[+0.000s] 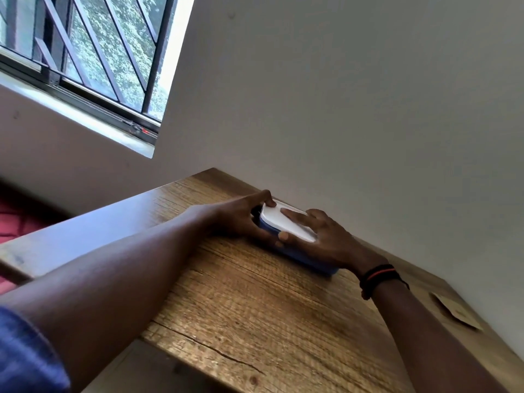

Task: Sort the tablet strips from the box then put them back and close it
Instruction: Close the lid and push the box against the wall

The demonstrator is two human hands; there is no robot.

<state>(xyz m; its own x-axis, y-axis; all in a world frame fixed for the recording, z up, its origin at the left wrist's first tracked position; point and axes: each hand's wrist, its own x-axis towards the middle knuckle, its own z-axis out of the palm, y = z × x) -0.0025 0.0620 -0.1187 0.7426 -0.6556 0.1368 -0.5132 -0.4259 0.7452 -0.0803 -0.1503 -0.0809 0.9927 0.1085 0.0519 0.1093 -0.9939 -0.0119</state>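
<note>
A blue box [309, 263] with a white lid [276, 218] lies on the wooden table [255, 302], close to the wall. The lid sits on top of the box. My left hand [241, 215] grips the box's left end, with a fingertip on the lid's far corner and the thumb on the near edge. My right hand [329, 236] lies flat over the right part of the lid, fingers spread and pressing on it. No tablet strips are in sight.
A small brown card [456, 312] lies on the table at the right, near the wall. The white wall runs right behind the box. A barred window [93, 52] is at the upper left, and the table's left edge drops off near my left forearm.
</note>
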